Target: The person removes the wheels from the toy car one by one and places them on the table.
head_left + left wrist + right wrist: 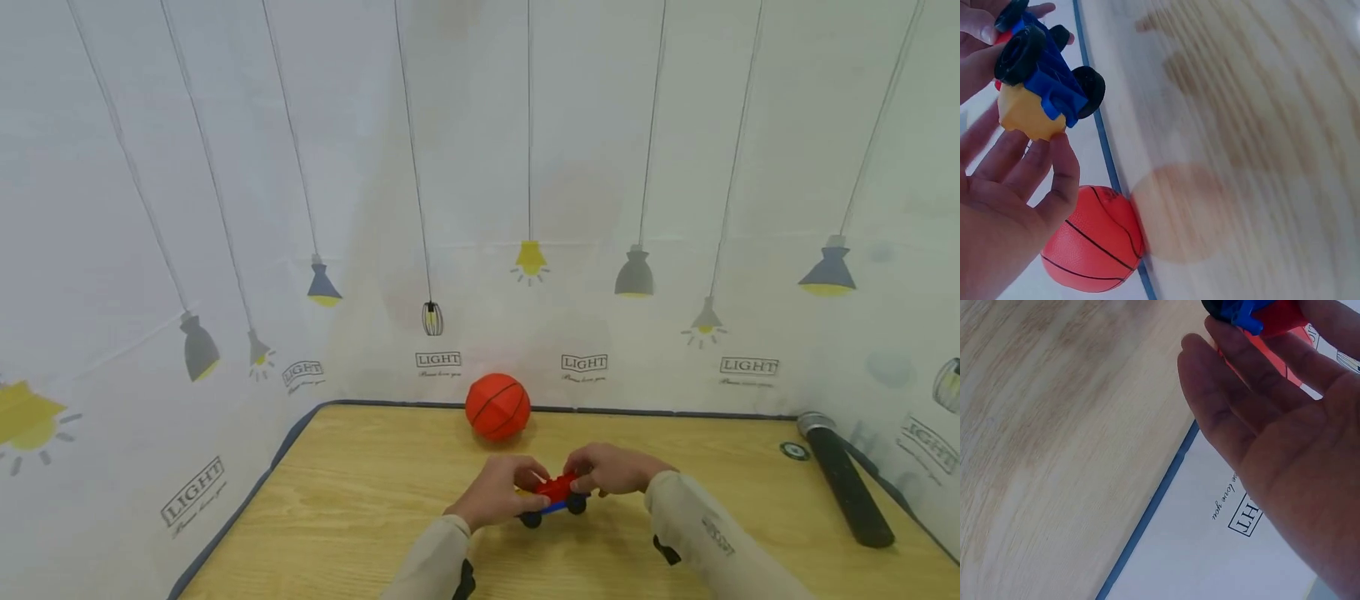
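Observation:
A toy block car [556,490] with a blue base, black wheels and red and yellow blocks on top is between both hands. My left hand [497,490] grips its left end, where the left wrist view shows fingers on the yellow block [1025,112]. The right hand [617,469] pinches the other end; in the right wrist view its thumb and fingers are around the red part [1282,317], cut off by the frame's edge. Seen from the left wrist, the blue base [1054,78] shows its underside and wheels, and the car is lifted off the table.
Beyond the hands, an orange-red basketball-patterned ball [498,407] sits at the table's back edge. At the right lie a black microphone [846,482] with a silver head and a small round disc [794,451]. White lamp-printed sheeting [480,167] surrounds the wood-grain table [360,475].

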`<state>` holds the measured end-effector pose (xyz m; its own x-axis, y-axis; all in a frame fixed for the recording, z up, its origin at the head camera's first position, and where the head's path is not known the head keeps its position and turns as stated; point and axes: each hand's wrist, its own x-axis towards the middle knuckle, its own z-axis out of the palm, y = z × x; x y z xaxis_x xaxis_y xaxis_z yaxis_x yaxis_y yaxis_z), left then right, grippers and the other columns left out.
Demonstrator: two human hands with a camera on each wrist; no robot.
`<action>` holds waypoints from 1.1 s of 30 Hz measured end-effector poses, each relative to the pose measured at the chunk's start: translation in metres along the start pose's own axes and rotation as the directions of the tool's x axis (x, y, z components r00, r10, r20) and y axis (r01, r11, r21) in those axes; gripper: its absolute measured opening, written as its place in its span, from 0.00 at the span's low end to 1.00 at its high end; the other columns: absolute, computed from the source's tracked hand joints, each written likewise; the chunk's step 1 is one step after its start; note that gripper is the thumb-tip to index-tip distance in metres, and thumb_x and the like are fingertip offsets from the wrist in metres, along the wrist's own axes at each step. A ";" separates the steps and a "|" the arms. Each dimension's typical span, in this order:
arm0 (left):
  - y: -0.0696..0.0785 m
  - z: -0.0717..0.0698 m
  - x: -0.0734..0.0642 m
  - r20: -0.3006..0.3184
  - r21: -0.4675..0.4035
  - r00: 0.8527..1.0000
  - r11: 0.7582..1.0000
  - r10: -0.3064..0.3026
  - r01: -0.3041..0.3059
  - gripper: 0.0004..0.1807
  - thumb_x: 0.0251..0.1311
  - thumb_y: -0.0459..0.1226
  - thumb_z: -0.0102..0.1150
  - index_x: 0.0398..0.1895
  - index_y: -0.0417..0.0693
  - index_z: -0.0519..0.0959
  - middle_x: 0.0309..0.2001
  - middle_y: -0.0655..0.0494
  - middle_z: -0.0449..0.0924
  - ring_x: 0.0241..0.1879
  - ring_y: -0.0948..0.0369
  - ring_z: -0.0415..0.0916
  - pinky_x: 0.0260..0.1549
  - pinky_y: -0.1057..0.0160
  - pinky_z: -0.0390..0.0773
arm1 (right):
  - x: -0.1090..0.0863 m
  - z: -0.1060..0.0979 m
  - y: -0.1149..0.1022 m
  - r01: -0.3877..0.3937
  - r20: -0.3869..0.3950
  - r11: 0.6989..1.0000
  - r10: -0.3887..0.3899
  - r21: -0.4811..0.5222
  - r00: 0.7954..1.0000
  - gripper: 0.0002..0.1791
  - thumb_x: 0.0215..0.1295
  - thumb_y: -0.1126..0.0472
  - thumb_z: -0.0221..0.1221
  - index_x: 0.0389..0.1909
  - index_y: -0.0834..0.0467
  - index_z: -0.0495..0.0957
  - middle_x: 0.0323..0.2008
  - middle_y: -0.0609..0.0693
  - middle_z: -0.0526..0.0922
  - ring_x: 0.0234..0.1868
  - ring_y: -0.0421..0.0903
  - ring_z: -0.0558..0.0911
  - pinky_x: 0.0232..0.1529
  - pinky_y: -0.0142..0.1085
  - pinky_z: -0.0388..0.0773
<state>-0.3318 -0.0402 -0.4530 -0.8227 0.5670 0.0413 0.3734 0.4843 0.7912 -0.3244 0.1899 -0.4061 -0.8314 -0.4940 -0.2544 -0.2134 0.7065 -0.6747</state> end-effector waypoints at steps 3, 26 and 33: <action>0.001 0.002 0.000 -0.005 -0.050 1.000 0.999 -0.006 0.006 0.18 0.61 0.40 0.69 0.54 0.55 0.81 0.42 0.57 0.88 0.40 0.64 0.83 0.43 0.60 0.85 | -0.001 -0.002 -0.001 -0.027 0.005 0.998 0.027 0.053 1.000 0.07 0.68 0.64 0.59 0.45 0.59 0.81 0.39 0.49 0.84 0.40 0.46 0.80 0.43 0.45 0.82; -0.009 0.000 -0.003 -0.190 -0.307 0.976 0.951 -0.105 0.042 0.25 0.72 0.40 0.55 0.67 0.78 0.70 0.48 0.45 0.76 0.34 0.57 0.73 0.27 0.63 0.72 | -0.005 0.018 0.005 0.183 -0.262 0.958 -0.122 0.223 0.957 0.21 0.78 0.61 0.46 0.65 0.66 0.72 0.37 0.59 0.87 0.35 0.51 0.87 0.33 0.43 0.83; -0.006 -0.001 -0.005 -0.171 -0.337 0.977 0.940 -0.124 0.060 0.26 0.74 0.38 0.51 0.68 0.79 0.68 0.49 0.45 0.74 0.38 0.56 0.73 0.31 0.62 0.73 | -0.001 0.027 0.005 0.181 -0.314 0.937 -0.082 0.299 0.946 0.22 0.78 0.59 0.47 0.66 0.69 0.70 0.39 0.63 0.86 0.35 0.50 0.86 0.33 0.41 0.83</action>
<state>-0.3306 -0.0464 -0.4569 -0.9238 0.3801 0.0471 0.1574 0.2646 0.9514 -0.3102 0.1801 -0.4278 -0.9299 -0.3663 0.0321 -0.1965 0.4211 -0.8855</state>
